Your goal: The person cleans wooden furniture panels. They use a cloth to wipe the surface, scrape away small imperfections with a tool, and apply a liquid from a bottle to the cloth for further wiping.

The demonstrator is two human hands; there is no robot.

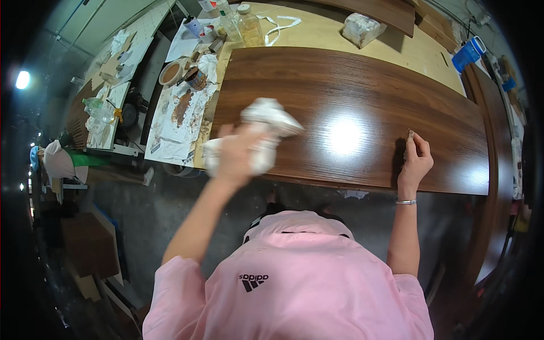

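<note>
A white cloth [271, 116] is bunched in my left hand [237, 156], which is smeared by motion over the left part of a glossy dark brown wood-grain board [345, 73]. Folds of the cloth stick out on both sides of the fingers. Over the right part of the board, my right hand [418, 158] is closed in a pinch with its fingertips pointing away from me. Something small and brownish shows at those fingertips, too small to name. A bright light reflects off the board between my two hands.
Left of the board, stained paper [175, 127] carries a round tub of brown paste [171, 72] and an open can [196, 78]. Behind stand a jar [249, 25], a wrapped white block [362, 29] and a blue bottle [469, 54]. Another person's leg [122, 173] shows at far left.
</note>
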